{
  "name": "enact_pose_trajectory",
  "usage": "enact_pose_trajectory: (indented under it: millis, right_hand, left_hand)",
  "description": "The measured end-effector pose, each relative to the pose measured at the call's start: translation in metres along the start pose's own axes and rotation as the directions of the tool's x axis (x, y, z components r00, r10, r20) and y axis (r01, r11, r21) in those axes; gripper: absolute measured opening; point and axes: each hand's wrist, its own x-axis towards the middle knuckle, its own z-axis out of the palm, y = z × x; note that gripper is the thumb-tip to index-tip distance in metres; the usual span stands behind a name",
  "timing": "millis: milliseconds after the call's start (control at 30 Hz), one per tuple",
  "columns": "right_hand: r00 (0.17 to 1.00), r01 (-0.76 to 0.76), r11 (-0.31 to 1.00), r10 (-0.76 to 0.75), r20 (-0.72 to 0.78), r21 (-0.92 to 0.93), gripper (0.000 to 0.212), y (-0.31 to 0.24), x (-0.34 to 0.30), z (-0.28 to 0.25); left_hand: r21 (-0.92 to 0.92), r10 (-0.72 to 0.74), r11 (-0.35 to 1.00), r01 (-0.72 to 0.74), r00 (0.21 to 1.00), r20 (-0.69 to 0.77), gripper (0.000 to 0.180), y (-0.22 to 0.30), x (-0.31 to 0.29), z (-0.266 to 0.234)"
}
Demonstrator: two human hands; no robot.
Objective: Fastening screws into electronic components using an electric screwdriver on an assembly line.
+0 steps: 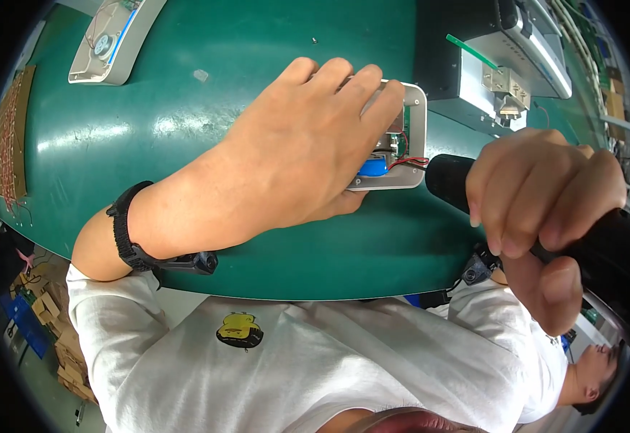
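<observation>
My left hand [307,144] is wrapped over a light grey plastic housing [419,115], fingers over its far edge and thumb at its near edge. Inside the housing, a blue part [374,167], red wires [406,162] and some of a circuit board show; my hand hides the rest. My right hand [545,209] grips a thick black electric screwdriver [450,180], lying roughly sideways. Its nose points at the housing's right edge, near the wires. Whether the bit touches the housing, I cannot tell.
Another light grey housing [116,47] with a round speaker lies at the far left. A board with many red wires [13,133] stands at the left edge. At the back right stands a metal-and-black machine [473,65] with a green strip. The green table [185,101] curves around me.
</observation>
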Motion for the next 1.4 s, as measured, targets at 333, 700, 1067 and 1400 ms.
enact_pose_trajectory:
  millis: [333,700,1067,1400]
  right_hand:
    - [0.978,-0.138,0.990,0.140,-0.157,0.021,0.029,-0.004,0.002,0.014]
    - [0.956,-0.065,0.986,0.106,-0.273,0.156,0.031,0.010,0.001,0.019]
    - [0.982,-0.086,0.987,0.107,-0.157,0.137,0.029,0.009,0.000,0.009]
    - [0.967,-0.076,0.992,0.097,-0.235,0.097,0.028,0.003,-0.002,0.014]
  left_hand:
    - [0.000,0.006,1.000,-0.006,0.999,-0.041,0.089,-0.002,-0.001,0.005]
    - [0.018,-0.004,1.000,0.004,1.000,-0.004,0.090,-0.001,-0.001,0.001]
    - [0.016,0.002,1.000,-0.002,1.000,-0.022,0.090,-0.003,0.000,0.006]
    - [0.018,0.002,1.000,-0.002,1.000,-0.011,0.091,0.000,-0.001,0.002]
